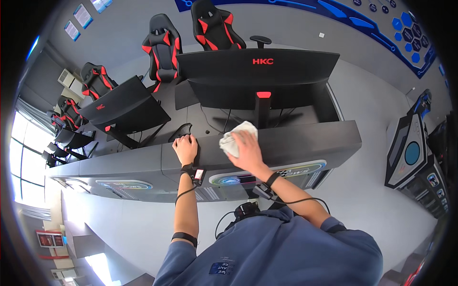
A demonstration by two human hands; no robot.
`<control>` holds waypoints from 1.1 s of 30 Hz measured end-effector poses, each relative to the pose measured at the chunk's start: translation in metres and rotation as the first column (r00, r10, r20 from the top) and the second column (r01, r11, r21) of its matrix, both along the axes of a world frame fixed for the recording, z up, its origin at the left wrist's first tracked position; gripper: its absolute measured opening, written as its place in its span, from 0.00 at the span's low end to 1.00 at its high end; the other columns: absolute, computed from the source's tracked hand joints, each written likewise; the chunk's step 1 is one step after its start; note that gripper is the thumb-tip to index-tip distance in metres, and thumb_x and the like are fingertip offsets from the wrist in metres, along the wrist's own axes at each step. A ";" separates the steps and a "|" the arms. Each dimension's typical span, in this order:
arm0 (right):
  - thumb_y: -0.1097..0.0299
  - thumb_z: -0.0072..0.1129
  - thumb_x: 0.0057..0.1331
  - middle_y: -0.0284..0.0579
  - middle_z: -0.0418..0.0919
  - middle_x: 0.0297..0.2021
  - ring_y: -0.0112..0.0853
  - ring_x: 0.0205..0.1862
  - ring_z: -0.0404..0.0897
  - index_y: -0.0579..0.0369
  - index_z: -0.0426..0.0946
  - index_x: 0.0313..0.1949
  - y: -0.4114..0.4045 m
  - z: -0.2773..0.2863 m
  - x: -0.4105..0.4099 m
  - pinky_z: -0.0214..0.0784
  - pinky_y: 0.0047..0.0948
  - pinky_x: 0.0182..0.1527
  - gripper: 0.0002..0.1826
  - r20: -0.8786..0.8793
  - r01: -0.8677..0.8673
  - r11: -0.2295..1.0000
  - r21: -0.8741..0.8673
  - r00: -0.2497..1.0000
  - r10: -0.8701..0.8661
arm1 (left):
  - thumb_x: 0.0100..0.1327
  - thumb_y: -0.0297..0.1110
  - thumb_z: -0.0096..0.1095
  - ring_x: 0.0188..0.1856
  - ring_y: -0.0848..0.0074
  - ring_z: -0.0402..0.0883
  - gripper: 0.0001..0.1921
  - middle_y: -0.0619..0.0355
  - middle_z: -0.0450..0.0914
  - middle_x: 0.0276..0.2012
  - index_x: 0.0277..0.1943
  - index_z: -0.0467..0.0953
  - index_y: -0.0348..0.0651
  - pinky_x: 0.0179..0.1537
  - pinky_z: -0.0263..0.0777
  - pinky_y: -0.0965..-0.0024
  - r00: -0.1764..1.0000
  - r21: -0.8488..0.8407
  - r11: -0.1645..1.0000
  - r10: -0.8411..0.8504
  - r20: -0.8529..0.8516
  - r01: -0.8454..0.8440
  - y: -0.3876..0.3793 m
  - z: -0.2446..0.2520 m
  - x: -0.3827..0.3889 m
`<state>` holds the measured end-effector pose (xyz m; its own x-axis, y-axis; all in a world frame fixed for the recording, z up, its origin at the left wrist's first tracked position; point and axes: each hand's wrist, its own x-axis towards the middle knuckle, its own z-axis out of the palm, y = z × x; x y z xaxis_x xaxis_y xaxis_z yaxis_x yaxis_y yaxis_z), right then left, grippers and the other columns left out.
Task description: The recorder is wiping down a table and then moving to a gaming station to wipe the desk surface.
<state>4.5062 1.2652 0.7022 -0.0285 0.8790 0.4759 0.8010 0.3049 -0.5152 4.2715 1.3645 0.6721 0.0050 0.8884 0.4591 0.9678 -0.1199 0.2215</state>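
A crumpled white cloth lies under my right hand, whose fingers press it against the top ledge of the dark desk. Further left, my left hand rests on the same ledge with curled fingers, near a black curved object that may be a headset or a stand. Whether its fingers hold the edge is not clear. Beyond the cloth rises the stand of a large black HKC monitor, seen from behind, with cables around its base.
A second HKC monitor stands left along the desk row. Black and red gaming chairs stand behind the desks. A machine with a round blue panel is at the right. Cables run from devices strapped to both wrists.
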 end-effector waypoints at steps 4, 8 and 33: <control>0.59 0.70 0.48 0.61 0.68 0.57 0.55 0.63 0.64 0.52 0.68 0.60 -0.002 0.001 -0.028 0.52 0.52 0.67 0.38 -0.052 -0.068 0.998 0.016 0.996 0.068 | 0.66 0.41 0.50 0.47 0.63 0.77 0.16 0.54 0.83 0.36 0.34 0.80 0.38 0.60 0.58 0.57 0.999 -0.014 1.000 -0.008 0.041 0.008 0.002 0.003 0.001; 0.59 0.70 0.48 0.61 0.68 0.57 0.54 0.62 0.65 0.51 0.68 0.61 -0.009 0.000 -0.020 0.52 0.49 0.67 0.39 -0.075 -0.067 0.998 0.008 0.995 0.067 | 0.66 0.40 0.50 0.47 0.63 0.77 0.15 0.54 0.83 0.37 0.36 0.81 0.38 0.60 0.58 0.57 0.999 -0.066 0.998 -0.016 0.029 0.018 0.002 0.007 0.002; 0.48 0.61 0.56 0.51 0.63 0.66 0.57 0.68 0.57 0.48 0.59 0.68 -0.034 -0.009 0.225 0.41 0.64 0.67 0.42 0.240 0.710 0.665 -0.231 0.704 -0.669 | 0.65 0.38 0.49 0.45 0.62 0.77 0.15 0.53 0.82 0.36 0.35 0.80 0.37 0.59 0.60 0.57 1.000 0.000 1.000 -0.003 -0.015 0.003 -0.001 0.005 0.006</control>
<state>4.7311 1.2315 0.6935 0.6018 0.7620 0.2392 0.7831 -0.5040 -0.3643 4.2774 1.3636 0.6770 0.0144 0.8884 0.4588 0.9705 -0.1228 0.2074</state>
